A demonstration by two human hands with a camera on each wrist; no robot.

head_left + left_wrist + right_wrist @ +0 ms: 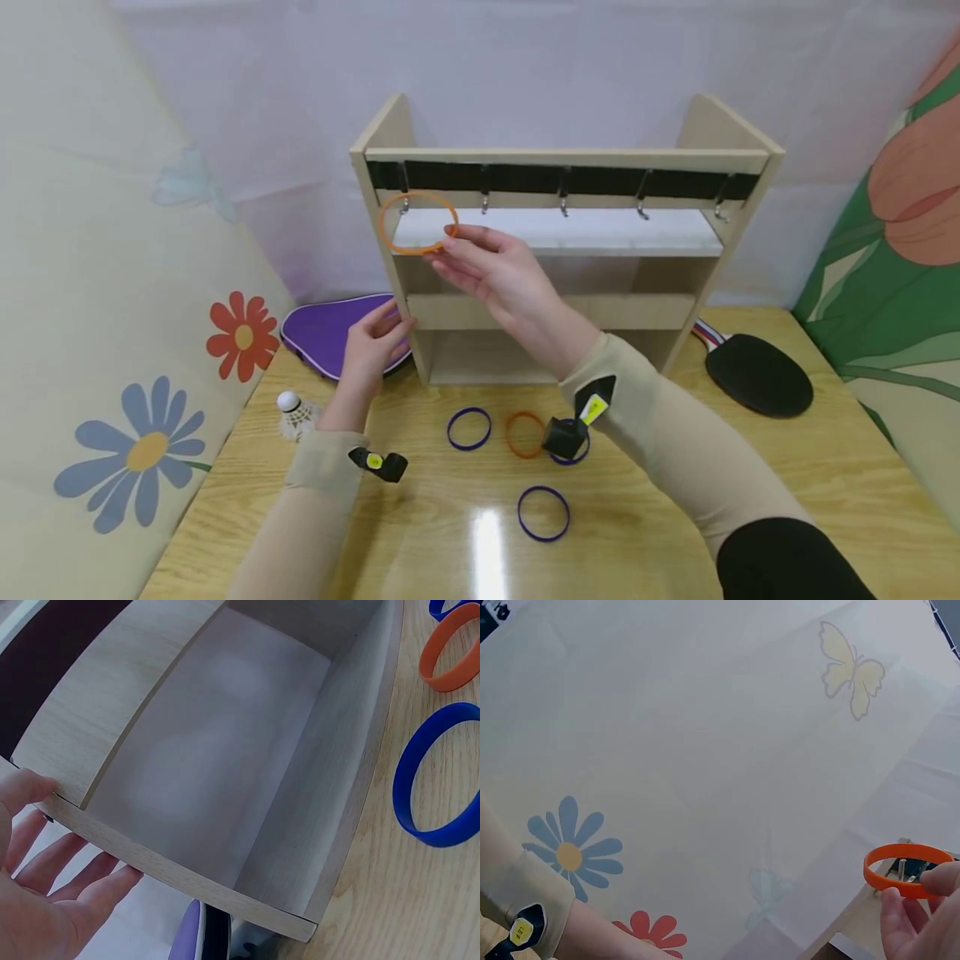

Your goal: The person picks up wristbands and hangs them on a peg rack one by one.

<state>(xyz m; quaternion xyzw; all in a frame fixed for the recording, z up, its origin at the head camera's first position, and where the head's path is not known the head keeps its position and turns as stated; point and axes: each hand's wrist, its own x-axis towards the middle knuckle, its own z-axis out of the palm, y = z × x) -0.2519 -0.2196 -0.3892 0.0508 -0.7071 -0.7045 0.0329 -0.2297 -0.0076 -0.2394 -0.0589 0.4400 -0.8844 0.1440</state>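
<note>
The table (420, 537) bears a shelf (637, 312), rings (403, 776) (mostly blue), shuttlecock (296, 412), paddle (760, 375) and purple case (322, 333).

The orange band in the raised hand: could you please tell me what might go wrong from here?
The right hand pinches the orange band only at one side, so it might tilt or slip.
The leftmost hook appears behind the band in the head view; the band could snag or knock against it.
The left hand touches the rack, so a push might shift it.

Glossy wooden table (420, 542), matt wooden rack (630, 312), metal hooks (565, 208), smooth rubbery orange band (895, 886)
</note>
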